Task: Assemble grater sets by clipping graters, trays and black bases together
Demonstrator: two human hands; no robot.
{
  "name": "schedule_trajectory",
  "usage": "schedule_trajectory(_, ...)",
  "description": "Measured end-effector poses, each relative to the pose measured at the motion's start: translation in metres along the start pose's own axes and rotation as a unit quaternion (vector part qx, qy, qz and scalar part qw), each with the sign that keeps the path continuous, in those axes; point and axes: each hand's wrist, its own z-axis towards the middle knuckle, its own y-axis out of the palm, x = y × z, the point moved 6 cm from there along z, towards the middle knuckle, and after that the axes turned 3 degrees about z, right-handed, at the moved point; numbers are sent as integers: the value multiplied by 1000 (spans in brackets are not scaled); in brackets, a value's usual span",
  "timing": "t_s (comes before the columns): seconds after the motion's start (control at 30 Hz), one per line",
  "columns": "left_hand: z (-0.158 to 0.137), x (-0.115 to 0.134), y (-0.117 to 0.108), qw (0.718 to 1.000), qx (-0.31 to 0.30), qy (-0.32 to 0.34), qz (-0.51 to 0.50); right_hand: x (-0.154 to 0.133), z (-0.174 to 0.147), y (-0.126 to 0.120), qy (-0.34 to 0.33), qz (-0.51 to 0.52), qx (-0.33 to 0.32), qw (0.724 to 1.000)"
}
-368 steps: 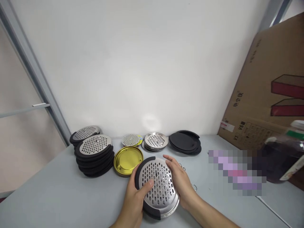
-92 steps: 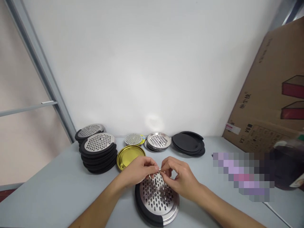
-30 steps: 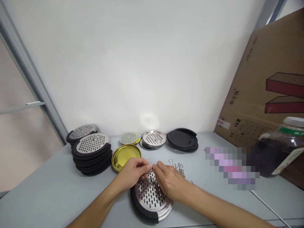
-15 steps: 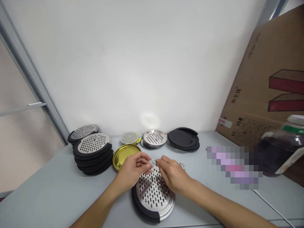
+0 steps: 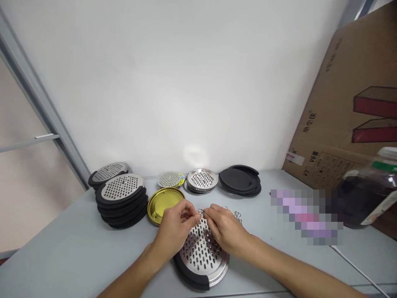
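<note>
My left hand (image 5: 176, 222) and my right hand (image 5: 226, 227) meet over a round grater (image 5: 201, 252) with a perforated silver face and a black rim on its left and lower side. Between their fingertips is a small wire ring (image 5: 201, 211), which both hands pinch. Its exact shape is partly hidden by the fingers. Just behind my left hand sits a shallow gold dish (image 5: 163, 198). Several loose wire rings (image 5: 237, 214) lie on the table behind my right hand.
At the left stand stacks of black-rimmed graters (image 5: 122, 203). Along the wall are a perforated disc (image 5: 169, 179), silver grater plates (image 5: 203, 180) and black round bases (image 5: 238, 180). A blurred purple item (image 5: 304, 217), a jar of dark liquid (image 5: 356, 198) and a cardboard box (image 5: 335, 103) occupy the right.
My left hand has shifted slightly right, and its fingers have closed nearer to my right fingertips at the ring. The grater has stayed under the hands.
</note>
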Motion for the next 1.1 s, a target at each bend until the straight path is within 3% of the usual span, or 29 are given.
schedule_trajectory(0.27,1,6,-10,993,49,26,102,-2,-2,0,-9,-9,1,1000)
schedule_trajectory(0.53,4,20,-13,980,47,94,168,-3,0,-3,-11,12,-20,1000)
schedule_trajectory(0.77,7,10,-15,989,48,48,134,-3,4,-5,-26,41,-10,999)
schedule_trajectory(1.0,9,0,-5,998,-53,-32,-18,1,7,-8,-30,41,24,998)
schedule_trajectory(1.1,8,1,-3,997,-59,-39,-25,-1,4,-6,-41,30,17,999)
